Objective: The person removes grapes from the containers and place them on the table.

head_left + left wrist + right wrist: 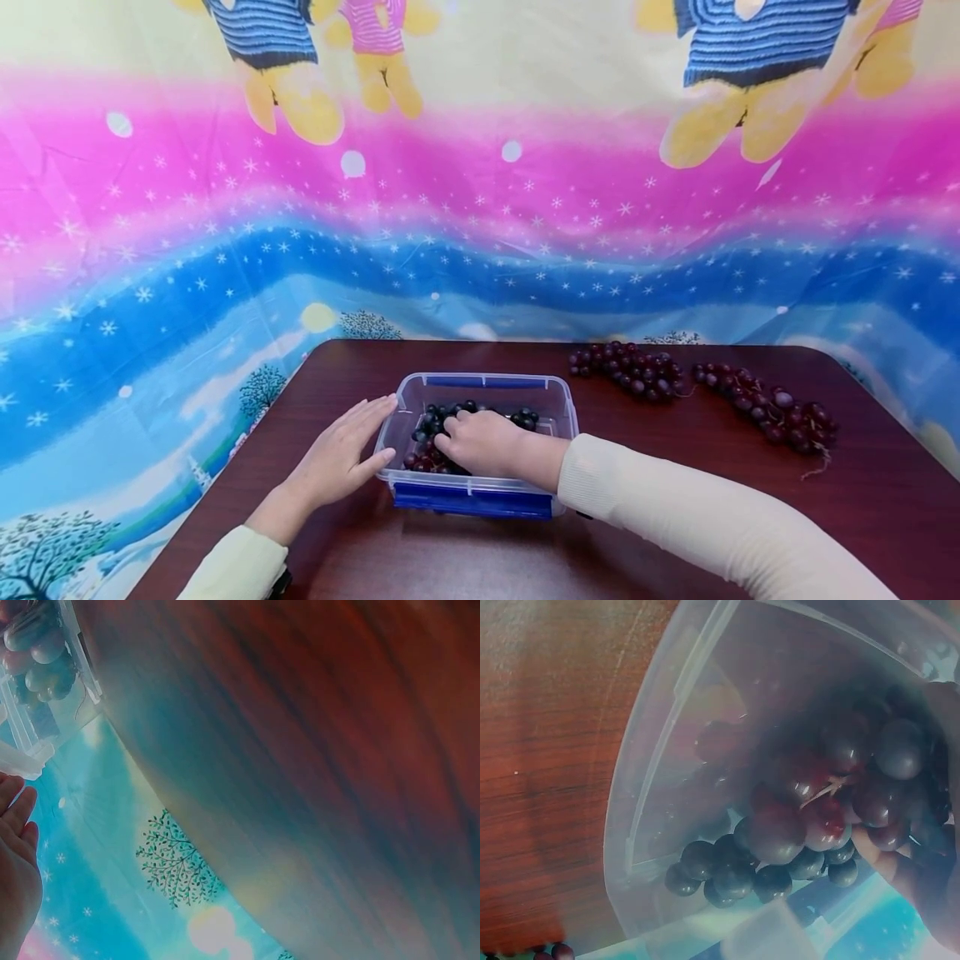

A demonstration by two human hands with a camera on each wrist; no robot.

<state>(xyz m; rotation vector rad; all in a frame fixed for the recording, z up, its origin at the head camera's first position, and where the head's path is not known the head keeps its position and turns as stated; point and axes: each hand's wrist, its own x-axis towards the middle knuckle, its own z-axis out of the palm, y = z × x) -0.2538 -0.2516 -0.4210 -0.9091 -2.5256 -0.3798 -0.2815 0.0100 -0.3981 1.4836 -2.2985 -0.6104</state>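
Note:
A clear plastic box (568, 408) with blue latches stands on the table. Inside it lie a bunch of black grapes (429, 422) and a bunch of dark red grapes (424, 461). My right hand (480, 442) reaches down into the box, fingers curled at the red grapes. In the right wrist view its fingers (892, 862) grip the red bunch (780, 829), above the black grapes (735, 877). My left hand (337, 454) has its fingers straight against the box's left side, thumb at the front left corner. The left wrist view shows only part of that hand (15, 862).
Two more bunches of dark red grapes, one at the back (630, 371) and one farther right (772, 408), lie on the brown table (637, 500). A printed cloth (480, 200) with snowflakes and bears hangs behind the table.

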